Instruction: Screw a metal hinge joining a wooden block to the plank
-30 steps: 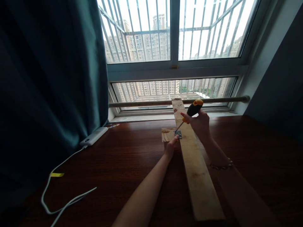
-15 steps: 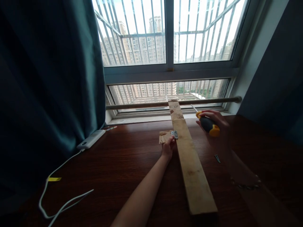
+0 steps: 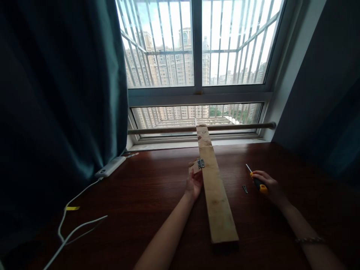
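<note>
A long wooden plank (image 3: 218,198) runs from the dark table towards the window. Against its left side is a small wood piece (image 3: 193,167), tilted, with a metal hinge (image 3: 200,163) spanning it and the plank's edge. My left hand (image 3: 194,184) is closed on the small piece, thumb on its face and the other fingers partly hidden. Out to the right, my right hand (image 3: 269,185) grips a screwdriver (image 3: 259,183) by its black and yellow handle. The screwdriver's tip points up and left, apart from the plank. A few screws (image 3: 245,189) lie between plank and screwdriver.
At the left, a white power bank (image 3: 111,167) with a white cable (image 3: 63,225) lies beside the blue curtain (image 3: 92,93). A horizontal rail (image 3: 168,131) crosses in front of the barred window, near the plank's far end.
My right hand has moved away from the plank and lower with the screwdriver. My left thumb has shifted off the hinge, and the small wood piece has tilted. The camera view has shifted a little.
</note>
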`<state>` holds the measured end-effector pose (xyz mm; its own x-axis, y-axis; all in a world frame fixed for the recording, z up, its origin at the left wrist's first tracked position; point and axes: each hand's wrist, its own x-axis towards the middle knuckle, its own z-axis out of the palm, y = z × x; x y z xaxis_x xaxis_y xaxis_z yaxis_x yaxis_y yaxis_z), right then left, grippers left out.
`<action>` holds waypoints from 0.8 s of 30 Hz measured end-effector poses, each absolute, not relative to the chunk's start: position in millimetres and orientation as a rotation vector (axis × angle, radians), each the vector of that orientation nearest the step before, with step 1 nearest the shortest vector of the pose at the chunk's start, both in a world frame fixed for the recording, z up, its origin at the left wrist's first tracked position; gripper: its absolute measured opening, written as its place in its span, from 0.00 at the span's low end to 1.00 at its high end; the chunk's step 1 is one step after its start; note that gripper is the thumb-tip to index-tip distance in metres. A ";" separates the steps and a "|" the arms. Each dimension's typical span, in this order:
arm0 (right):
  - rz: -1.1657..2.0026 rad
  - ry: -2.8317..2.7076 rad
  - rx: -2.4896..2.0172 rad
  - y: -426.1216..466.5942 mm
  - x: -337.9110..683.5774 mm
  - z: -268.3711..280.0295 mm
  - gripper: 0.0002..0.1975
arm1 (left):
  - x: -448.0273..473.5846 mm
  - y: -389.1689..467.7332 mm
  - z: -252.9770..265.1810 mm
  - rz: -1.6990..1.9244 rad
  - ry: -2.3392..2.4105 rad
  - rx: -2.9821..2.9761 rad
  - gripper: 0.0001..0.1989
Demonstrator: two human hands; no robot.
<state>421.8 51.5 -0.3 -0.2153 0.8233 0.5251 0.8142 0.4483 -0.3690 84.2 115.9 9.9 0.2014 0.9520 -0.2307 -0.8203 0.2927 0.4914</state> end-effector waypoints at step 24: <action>0.007 -1.776 -1.247 57.7 424.1 1.4 0.19 | 295.3 55.9 46.7 0.085 1.765 2.278 0.16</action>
